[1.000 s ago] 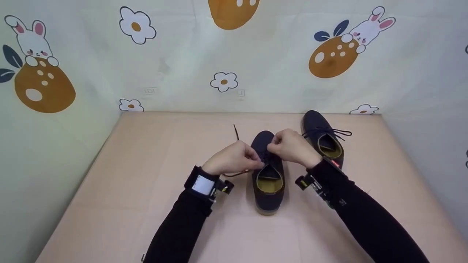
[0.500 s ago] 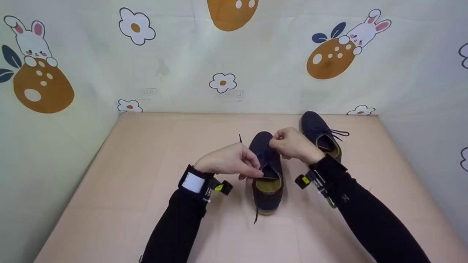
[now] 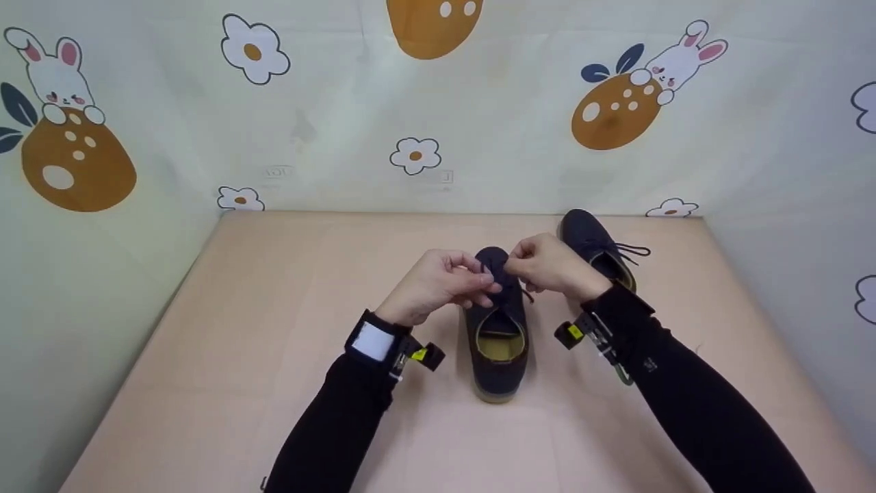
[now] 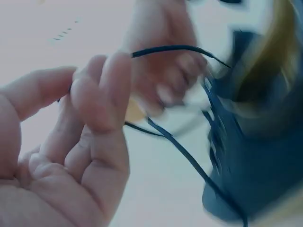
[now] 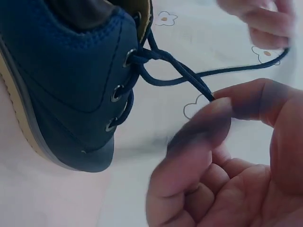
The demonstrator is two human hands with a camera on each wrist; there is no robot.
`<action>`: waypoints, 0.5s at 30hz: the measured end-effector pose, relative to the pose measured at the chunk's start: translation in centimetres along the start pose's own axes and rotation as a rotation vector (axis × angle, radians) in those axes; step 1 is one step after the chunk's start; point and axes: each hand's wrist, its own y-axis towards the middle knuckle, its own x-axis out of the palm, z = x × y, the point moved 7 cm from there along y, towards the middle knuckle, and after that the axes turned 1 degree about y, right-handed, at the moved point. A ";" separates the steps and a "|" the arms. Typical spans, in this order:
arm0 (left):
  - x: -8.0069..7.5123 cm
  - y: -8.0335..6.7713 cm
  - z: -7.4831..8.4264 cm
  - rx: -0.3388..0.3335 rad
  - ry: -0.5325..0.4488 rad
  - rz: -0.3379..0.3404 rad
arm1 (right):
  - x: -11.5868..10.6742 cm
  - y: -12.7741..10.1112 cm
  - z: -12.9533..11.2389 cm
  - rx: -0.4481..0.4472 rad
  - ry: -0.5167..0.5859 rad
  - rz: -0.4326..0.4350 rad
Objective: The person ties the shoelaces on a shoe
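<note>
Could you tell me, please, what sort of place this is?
Probably a small staged recording booth, not a lived-in room: a bare tabletop walled on three sides by a cartoon rabbit-and-flower backdrop, with only two shoes on it.

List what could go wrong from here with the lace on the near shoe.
1. The right hand pinches the shoelace only at its fingertips, so the lace could slip free and the crossing at the top eyelet loosen.
2. The left hand holds the other strand loosely curved, so uneven pull might leave the tie lopsided.
3. Nothing steadies the navy shoe on the table; a hard tug could drag or tip it toward the second shoe.
</note>
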 end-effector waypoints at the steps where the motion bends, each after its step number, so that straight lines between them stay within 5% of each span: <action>1: 0.3 0.1 -0.4 -0.014 0.070 0.001 | 0.0 0.0 0.0 -0.003 -0.005 0.003; 5: 1.2 0.3 -1.3 -0.040 0.336 -0.014 | 0.0 -0.1 0.0 -0.021 -0.027 0.003; 8: 0.7 0.2 -1.0 -0.043 0.452 0.041 | 0.1 -0.2 0.1 -0.029 -0.030 -0.004; 12: -0.8 0.2 -1.4 -0.093 0.408 0.146 | 0.3 -0.3 0.3 -0.034 -0.019 -0.011; 15: -1.2 0.5 -2.0 -0.123 0.322 0.147 | 0.3 -0.3 0.3 -0.043 -0.014 -0.006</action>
